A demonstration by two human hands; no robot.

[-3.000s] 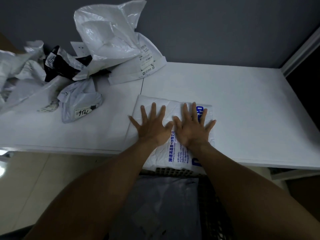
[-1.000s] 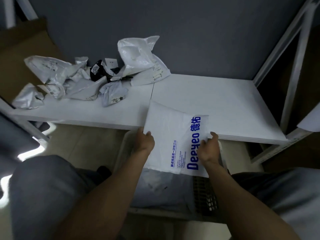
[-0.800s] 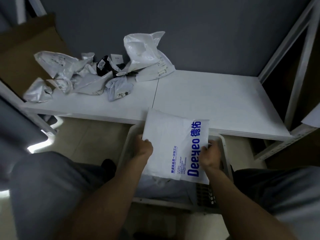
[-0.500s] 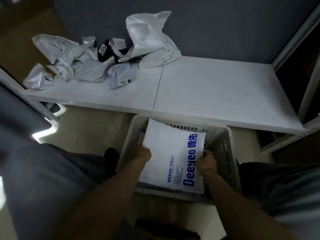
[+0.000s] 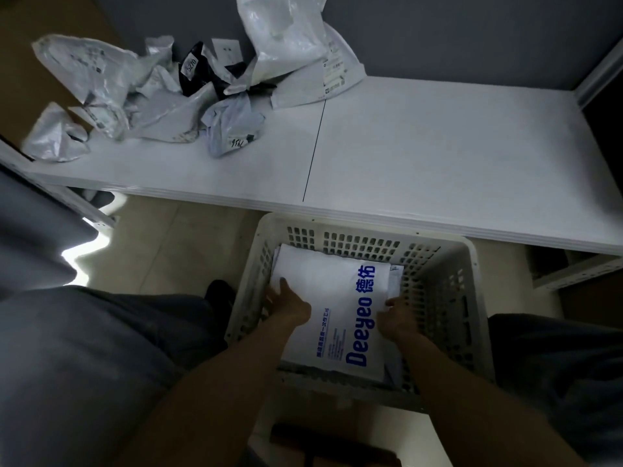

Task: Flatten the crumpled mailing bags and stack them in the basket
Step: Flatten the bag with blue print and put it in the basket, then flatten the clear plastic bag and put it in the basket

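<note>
Mailing bag (image 5: 323, 284), flattened, white, with blue "Deeyeo" lettering along its right side, lies face up and nearly level inside the basket (image 5: 448, 264). It sits on top of other flat bags (image 5: 396, 274), whose edges show past its far right and near right corners. The basket stands on the floor, just in front of the near edge of the shelf board (image 5: 438, 146) and between your knees.

Your left hand (image 5: 290, 303) holds the left edge of the Mailing bag about halfway along. One digit lies on the top face and points to the far side. The remaining fingers curl at the edge and are partly hidden.

Your right hand (image 5: 395, 319) holds the right edge, opposite the left hand. Its fingers are curled, with the tips pinched on the edge beside the lettering.

On the far left part of the shelf board, crumpled mailing bags (image 5: 145, 96) lie in a heap, well apart from the basket. A large white bag (image 5: 286, 38) stands tallest at the right of the heap, against the grey wall. A small grey bag (image 5: 232, 129) with a handwritten label lies nearest to you.
</note>
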